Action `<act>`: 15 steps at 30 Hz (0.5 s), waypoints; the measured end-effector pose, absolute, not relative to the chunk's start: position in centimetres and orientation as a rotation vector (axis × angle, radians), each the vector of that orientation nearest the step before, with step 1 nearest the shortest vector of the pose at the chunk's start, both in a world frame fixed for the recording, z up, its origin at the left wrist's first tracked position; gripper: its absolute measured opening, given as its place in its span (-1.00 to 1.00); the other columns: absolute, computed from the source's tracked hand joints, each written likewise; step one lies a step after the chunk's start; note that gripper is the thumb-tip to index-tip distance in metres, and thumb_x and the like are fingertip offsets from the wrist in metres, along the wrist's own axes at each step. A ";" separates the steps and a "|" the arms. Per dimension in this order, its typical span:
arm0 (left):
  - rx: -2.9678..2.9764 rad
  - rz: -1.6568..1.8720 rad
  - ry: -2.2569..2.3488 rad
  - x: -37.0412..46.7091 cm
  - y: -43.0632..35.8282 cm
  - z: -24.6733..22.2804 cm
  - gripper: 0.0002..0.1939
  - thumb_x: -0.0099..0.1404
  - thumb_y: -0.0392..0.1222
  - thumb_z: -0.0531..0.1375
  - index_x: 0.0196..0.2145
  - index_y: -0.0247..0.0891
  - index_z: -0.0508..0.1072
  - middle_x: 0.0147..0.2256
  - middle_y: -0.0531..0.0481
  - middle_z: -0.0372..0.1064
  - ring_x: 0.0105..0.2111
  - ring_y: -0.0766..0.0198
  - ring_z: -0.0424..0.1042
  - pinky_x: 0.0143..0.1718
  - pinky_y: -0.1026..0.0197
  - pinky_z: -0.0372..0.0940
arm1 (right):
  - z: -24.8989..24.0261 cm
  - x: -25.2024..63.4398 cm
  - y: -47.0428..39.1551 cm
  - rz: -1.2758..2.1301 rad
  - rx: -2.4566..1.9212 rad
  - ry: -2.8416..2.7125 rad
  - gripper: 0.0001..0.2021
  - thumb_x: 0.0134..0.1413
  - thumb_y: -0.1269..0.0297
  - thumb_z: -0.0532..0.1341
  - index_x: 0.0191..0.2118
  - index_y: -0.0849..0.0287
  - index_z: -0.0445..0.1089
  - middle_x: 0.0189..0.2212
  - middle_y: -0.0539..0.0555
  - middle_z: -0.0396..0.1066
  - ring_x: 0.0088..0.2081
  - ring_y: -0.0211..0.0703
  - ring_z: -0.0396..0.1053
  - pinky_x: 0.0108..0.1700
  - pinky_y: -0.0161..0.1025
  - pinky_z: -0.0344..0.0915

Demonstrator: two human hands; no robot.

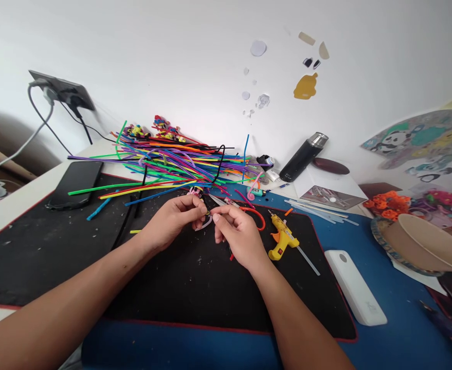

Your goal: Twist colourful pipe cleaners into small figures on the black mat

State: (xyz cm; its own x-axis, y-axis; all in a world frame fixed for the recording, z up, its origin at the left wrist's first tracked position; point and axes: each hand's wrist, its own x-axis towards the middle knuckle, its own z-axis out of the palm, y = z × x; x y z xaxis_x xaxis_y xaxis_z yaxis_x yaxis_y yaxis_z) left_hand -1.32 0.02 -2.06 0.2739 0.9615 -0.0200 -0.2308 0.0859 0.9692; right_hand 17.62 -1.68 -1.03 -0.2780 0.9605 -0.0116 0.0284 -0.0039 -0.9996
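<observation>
My left hand [177,218] is closed in a pinch over the black mat [195,282]. Between its thumb and finger is a small pipe cleaner piece with a pale lilac curved end [205,225] and a yellowish bit at the fingertips. My right hand [239,234] is also pinched, its fingertips meeting the same small piece. The fingers hide most of it. Just beyond my hands lie scissors with an orange-red handle [259,216], partly covered by my right hand. A small pink and black pipe cleaner figure [196,191] is behind my left fingers.
A heap of coloured pipe cleaners [179,162] lies along the wall. A phone [75,185] is at left. To the right are a yellow glue gun [283,237], a black flask [303,158], glue sticks [322,209], a white power bank [355,287] and a bowl [387,241].
</observation>
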 end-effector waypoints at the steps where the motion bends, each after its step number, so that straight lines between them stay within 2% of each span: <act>1: 1.129 1.068 0.863 -1.3 0.0 -2.0 -0.72 0.24 -0.03 0.44 -0.41 -0.28 0.54 -0.51 0.06 0.42 -0.50 0.33 0.34 -0.40 0.27 0.27 | -1.0 17.6 -1.7 1.426 -1.090 -1.427 -0.74 0.24 0.04 0.28 -0.15 0.13 0.48 -0.58 -0.11 0.38 -0.55 -0.24 0.37 -0.45 -0.28 0.33; 9: 1.241 1.029 0.873 -1.4 -0.1 -2.0 -0.71 0.28 0.00 0.41 -0.38 -0.28 0.54 -0.50 0.06 0.43 -0.48 0.31 0.35 -0.37 0.25 0.27 | -1.1 17.6 -1.6 1.560 -1.055 -1.304 -0.70 0.18 -0.01 0.33 -0.27 0.15 0.45 -0.62 -0.10 0.39 -0.59 -0.27 0.35 -0.47 -0.30 0.23; 15: 1.270 1.012 0.869 -1.5 0.0 -2.2 -0.71 0.27 0.01 0.41 -0.38 -0.28 0.55 -0.48 0.05 0.42 -0.48 0.31 0.34 -0.37 0.23 0.26 | -1.3 17.6 -1.5 1.642 -1.020 -1.226 -0.72 0.14 0.03 0.36 -0.29 0.16 0.45 -0.63 -0.08 0.41 -0.60 -0.27 0.34 -0.49 -0.31 0.18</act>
State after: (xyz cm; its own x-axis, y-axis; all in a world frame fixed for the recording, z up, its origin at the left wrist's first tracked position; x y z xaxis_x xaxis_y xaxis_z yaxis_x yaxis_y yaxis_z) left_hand -1.50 0.00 -2.19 0.3351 0.9418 0.0252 -0.1166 0.0149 0.9931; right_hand 17.61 -1.50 -1.34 -0.3292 0.9357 -0.1266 -0.1446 -0.1825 -0.9725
